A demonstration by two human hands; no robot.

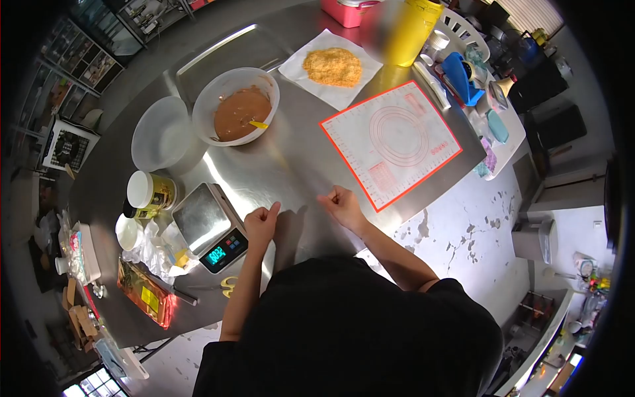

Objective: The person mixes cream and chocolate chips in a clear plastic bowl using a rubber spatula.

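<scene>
My left hand (262, 223) is closed in a loose fist with the thumb up, just right of a kitchen scale (209, 221) with a lit display. Nothing shows in it. My right hand (342, 206), also closed with nothing visible in it, is over the steel table, left of a red-edged baking mat (399, 141). Beyond the hands, a bowl of brown mixture (243, 114) holds a yellow-handled utensil (258, 124). An empty translucent bowl (161, 134) stands to its left. A heap of orange crumbs (333, 67) lies on white paper (301, 68).
Jars (139, 190), crumpled plastic (156, 251), yellow scissors (229, 286) and a red-gold packet (146, 295) are on the left. A yellow container (414, 33) and a pink box (349, 13) stand at the back, with a blue holder (461, 79) at the right.
</scene>
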